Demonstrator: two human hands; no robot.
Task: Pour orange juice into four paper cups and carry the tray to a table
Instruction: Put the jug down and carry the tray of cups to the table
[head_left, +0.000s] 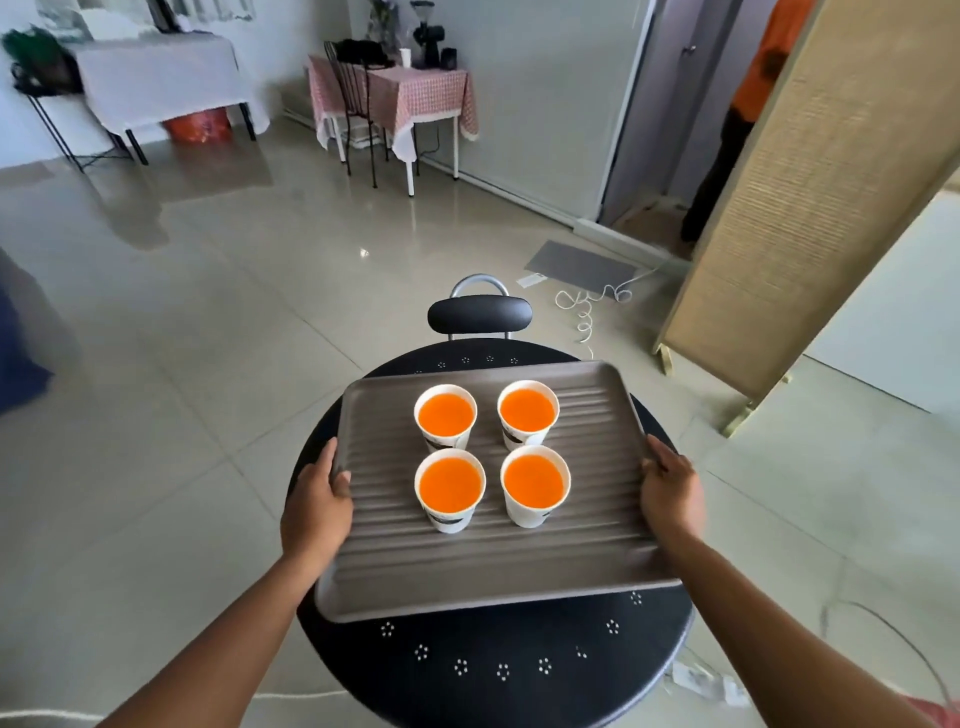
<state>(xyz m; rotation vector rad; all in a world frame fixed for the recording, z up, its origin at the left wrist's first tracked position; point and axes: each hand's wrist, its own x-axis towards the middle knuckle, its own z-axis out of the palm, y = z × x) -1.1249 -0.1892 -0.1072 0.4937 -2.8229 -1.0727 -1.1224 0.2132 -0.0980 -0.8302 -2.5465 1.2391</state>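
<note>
Tray (493, 566) lay over the round black table (498, 670), whether touching we couldn't tell; our left hand (317, 499) and right hand (672, 488) each gripped a side rim, thumbs on top. With four nearly full paper cups (450, 519) aboard, we judged it best kept level and lowered slowly.

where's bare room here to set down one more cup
Bare: the tray between the near cups and its near rim; the table edge nearest you. Crowded: tray middle, four cups; left hand and right hand grip its sides.
</note>
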